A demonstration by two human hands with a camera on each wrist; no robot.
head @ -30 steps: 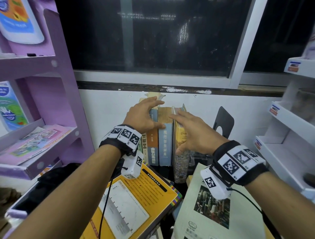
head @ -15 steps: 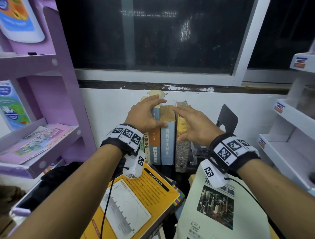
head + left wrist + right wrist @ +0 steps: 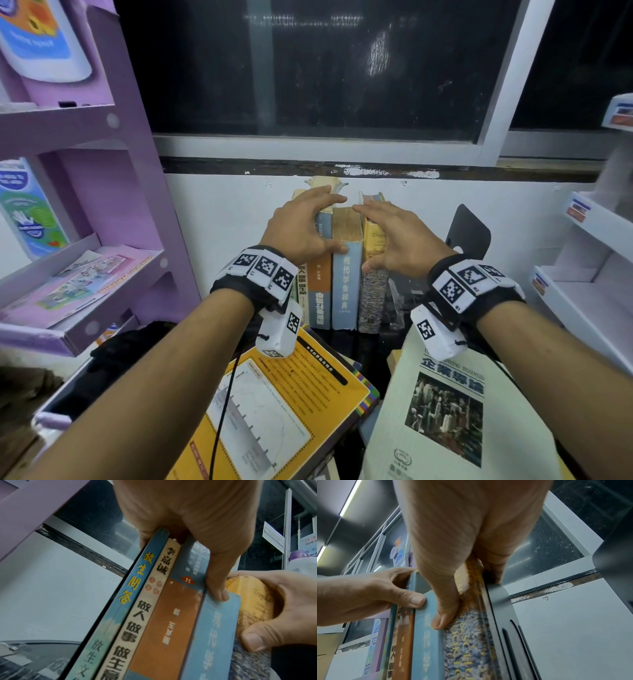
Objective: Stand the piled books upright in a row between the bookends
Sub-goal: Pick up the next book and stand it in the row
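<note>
Several books stand upright in a row [image 3: 346, 291] against the white wall. My left hand [image 3: 308, 226] grips the left ones from above, fingers over their tops, thumb on the light blue spine [image 3: 214, 635]. My right hand [image 3: 387, 236] holds the yellow and mottled book [image 3: 371, 298] at the row's right end, with the thumb [image 3: 440, 622] on its spine. A black bookend [image 3: 467, 236] stands to the right, apart from that book. A yellow book [image 3: 281, 404] and a white book [image 3: 445, 411] lie flat in front. The left bookend is hidden.
A purple shelf unit [image 3: 85, 205] with leaflets stands at the left and a white shelf unit [image 3: 589, 274] at the right. A dark window [image 3: 325, 68] is above the row. In the right wrist view a dark slotted plate [image 3: 505, 622] lies against the mottled book's right side.
My right hand has pushed the yellow and mottled book back and straightened it in line with the row. My left hand has kept its grip on the left books.
</note>
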